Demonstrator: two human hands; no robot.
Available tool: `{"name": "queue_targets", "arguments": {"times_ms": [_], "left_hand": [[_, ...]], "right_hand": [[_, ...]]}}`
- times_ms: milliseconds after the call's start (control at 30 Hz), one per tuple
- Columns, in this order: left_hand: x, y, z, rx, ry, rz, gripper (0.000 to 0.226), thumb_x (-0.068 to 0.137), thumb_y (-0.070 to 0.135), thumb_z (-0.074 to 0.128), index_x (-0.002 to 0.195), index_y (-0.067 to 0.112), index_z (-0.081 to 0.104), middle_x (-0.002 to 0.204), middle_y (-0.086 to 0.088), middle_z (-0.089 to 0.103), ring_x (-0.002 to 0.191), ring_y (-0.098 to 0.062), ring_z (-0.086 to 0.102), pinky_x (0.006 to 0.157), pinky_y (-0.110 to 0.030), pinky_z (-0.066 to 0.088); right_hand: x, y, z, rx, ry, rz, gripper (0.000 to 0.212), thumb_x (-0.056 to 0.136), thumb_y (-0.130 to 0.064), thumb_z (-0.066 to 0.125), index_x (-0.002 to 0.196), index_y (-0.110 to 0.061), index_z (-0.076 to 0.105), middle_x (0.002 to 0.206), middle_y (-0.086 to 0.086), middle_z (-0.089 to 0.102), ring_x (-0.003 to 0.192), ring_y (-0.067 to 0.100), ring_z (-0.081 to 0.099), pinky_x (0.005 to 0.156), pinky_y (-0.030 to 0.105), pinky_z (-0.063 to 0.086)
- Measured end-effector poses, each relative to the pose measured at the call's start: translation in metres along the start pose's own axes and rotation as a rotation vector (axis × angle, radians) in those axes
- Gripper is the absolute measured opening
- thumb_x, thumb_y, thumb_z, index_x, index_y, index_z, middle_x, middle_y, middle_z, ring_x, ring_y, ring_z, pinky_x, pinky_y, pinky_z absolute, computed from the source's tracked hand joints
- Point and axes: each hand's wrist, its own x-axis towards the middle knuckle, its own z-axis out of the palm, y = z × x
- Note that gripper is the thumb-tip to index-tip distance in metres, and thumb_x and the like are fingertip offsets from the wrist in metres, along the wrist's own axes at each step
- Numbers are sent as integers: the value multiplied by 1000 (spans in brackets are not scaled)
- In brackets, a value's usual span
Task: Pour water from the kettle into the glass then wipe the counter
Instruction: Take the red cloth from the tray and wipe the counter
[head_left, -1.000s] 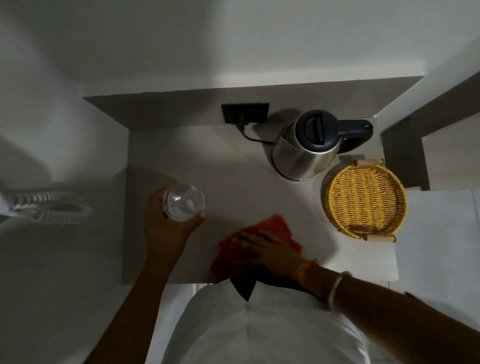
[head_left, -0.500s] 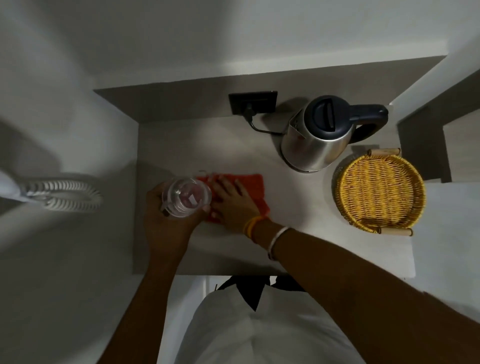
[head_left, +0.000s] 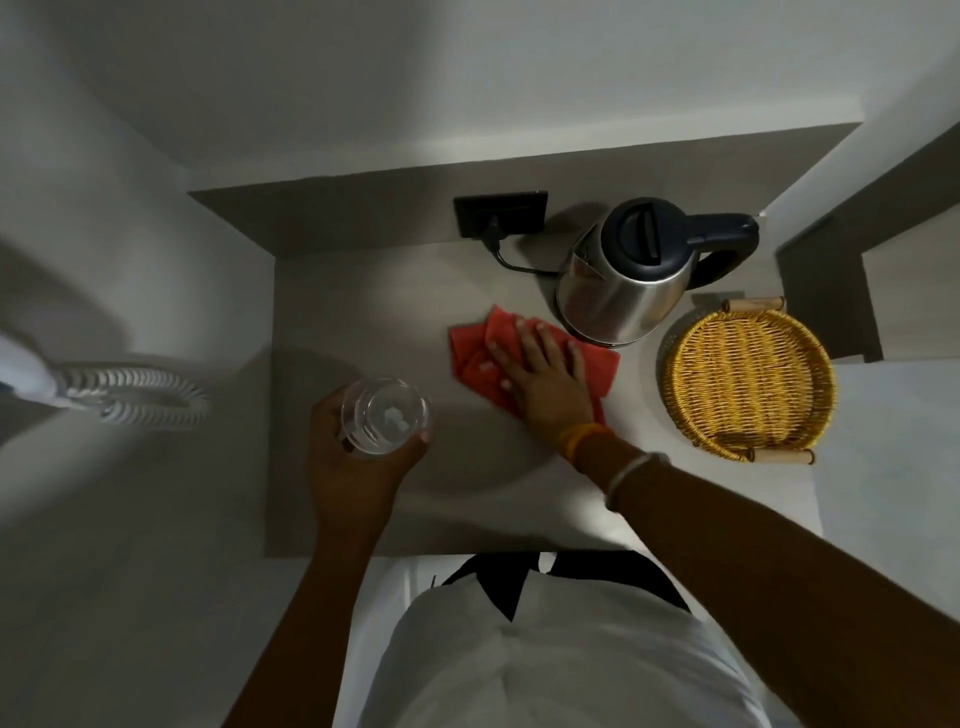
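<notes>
My left hand grips a clear glass and holds it above the left part of the grey counter. My right hand lies flat, fingers spread, pressing a red cloth onto the counter just in front of the steel kettle. The kettle stands at the back right with its dark lid shut and its handle pointing right. I cannot tell how much water the glass holds.
A yellow wicker basket sits to the right of the kettle. A black wall socket with a plugged cord is behind the kettle. A white coiled cord hangs at the left, off the counter.
My right hand has slid the red cloth from beside the glass rightward and back, up to the kettle's base. The left hand keeps the glass lifted at the left.
</notes>
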Motion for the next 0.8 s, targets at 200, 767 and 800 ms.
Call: {"name": "queue_targets", "arguments": {"times_ms": [200,767,800], "left_hand": [[1,6,7,-11,-23,47,76,60,5,102,125,14,66,117,5,71,102,0,71,87,-19,58],[-8,-5,42,43,-203,187,80,60,18,102,115,58,60,116,30,70,109,5,68,92,-23,57],[-8,-7,47,38,-222,192,82,60,14,103,113,61,61,114,34,70,107,6,68,92,-20,57]], "right_hand": [[41,-74,2,-27,-123,-162,67,102,-54,42,163,-42,15,174,6,0,158,37,-2,123,63,6],[-112,7,-26,110,-181,-376,52,88,-31,67,136,-49,59,143,-10,62,121,28,56,91,43,45],[-114,16,-39,134,-124,-302,59,86,-18,72,137,-45,60,140,-6,64,119,29,57,92,44,46]]}}
